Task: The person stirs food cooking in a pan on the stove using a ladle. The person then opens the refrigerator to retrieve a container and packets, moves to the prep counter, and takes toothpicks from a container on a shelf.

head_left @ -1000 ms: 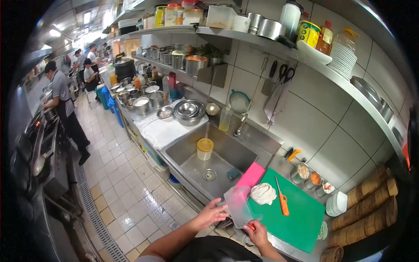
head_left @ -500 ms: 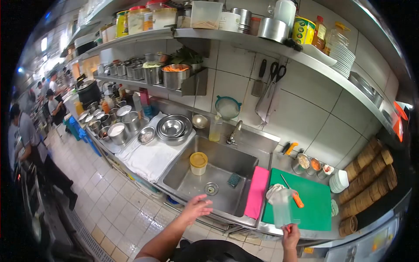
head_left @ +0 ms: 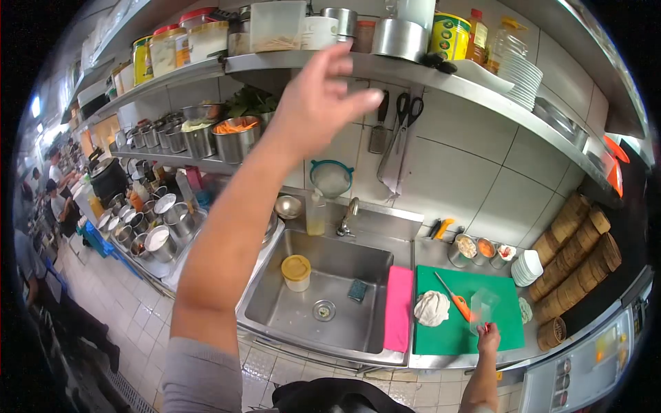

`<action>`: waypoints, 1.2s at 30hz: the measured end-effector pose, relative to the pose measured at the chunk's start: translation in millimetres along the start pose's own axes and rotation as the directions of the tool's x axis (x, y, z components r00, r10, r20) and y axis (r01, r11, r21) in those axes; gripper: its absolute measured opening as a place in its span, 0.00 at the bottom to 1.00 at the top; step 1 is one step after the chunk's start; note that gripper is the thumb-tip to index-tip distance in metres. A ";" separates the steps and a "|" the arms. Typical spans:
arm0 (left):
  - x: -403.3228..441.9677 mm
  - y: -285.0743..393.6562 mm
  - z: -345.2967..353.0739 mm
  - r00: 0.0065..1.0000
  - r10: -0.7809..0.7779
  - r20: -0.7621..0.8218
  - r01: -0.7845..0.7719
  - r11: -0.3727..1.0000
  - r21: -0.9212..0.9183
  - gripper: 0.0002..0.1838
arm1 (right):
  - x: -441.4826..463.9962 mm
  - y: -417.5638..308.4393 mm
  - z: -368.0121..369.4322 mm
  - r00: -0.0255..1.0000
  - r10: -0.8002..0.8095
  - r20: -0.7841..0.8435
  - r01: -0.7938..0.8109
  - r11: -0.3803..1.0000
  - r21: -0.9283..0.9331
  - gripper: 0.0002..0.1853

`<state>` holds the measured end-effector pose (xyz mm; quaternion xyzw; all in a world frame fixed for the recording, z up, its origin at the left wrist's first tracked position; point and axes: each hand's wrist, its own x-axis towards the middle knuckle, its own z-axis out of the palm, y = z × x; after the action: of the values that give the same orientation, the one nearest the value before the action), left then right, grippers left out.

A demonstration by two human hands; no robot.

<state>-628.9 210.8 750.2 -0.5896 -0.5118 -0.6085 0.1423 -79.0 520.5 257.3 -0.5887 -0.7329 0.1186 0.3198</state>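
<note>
My left hand (head_left: 320,103) is raised high with its fingers apart, holding nothing. It appears in front of the upper steel shelf (head_left: 275,63), near a clear box of thin sticks (head_left: 277,27); I cannot tell whether it touches anything. Low on the right, my right hand (head_left: 489,337) grips a clear plastic container (head_left: 484,304) at its near end, over the green cutting board (head_left: 506,344). On that board lie a knife with an orange handle (head_left: 460,307) and a white, folded, cloth-like lump (head_left: 432,308).
Left of the board are a pink cloth (head_left: 398,310) and a steel sink (head_left: 275,313) holding a yellow-lidded tub (head_left: 296,272) and a scrub pad (head_left: 357,290). Bamboo steamers (head_left: 578,289) stand at the right. Several people are in the aisle at far left.
My left hand has risen from in front of the sink to the upper shelf. My right hand has moved right with the clear container, uncovering the white lump. The view has shifted.
</note>
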 end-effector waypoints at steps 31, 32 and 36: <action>201.3 -76.5 -195.9 0.988 0.129 -0.084 -0.030 0.699 0.714 0.36 | -200.5 -203.5 50.8 0.974 0.218 -0.057 -0.149 0.812 0.565 0.27; 201.9 -73.2 -212.6 0.983 0.181 -0.028 -0.112 0.715 0.690 0.34 | -204.7 -201.7 60.5 0.974 0.222 -0.053 -0.152 0.801 0.580 0.27; 150.8 -23.6 -275.2 0.971 0.194 -0.138 -0.065 0.774 0.630 0.34 | -229.8 -185.0 95.5 0.973 0.228 -0.036 -0.162 0.785 0.597 0.27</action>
<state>-844.4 68.4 929.9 -0.4812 -0.6250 -0.4495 0.4193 -259.1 272.6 210.2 -0.5381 -0.5766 0.3416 0.5112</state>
